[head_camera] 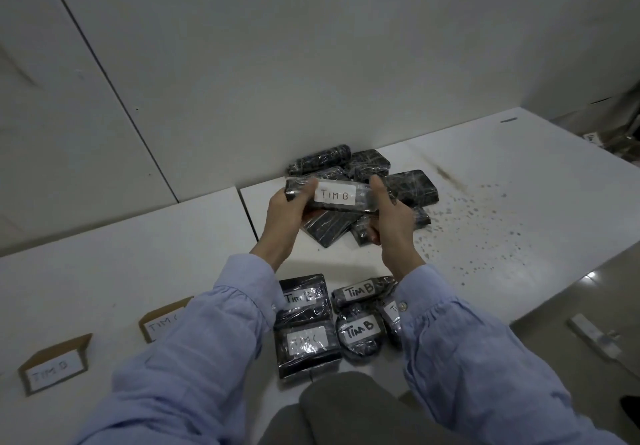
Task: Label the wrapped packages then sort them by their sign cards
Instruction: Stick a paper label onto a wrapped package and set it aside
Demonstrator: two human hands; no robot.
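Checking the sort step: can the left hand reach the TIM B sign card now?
Probably yes: the TIM B sign card stands unobstructed on the left hand's side, though that hand grips the package.

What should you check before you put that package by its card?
1. The label on the held package reads TIM B: ok.
2. The left hand and right hand both grip it: ok.
3. The TIM B sign card is in sight at far left: ok.
4. The second sign card is fully readable: not ok, a sleeve covers part.
5. Label stuck flat all round: cannot tell.
6. Every package labelled: not ok, the back pile shows no labels.
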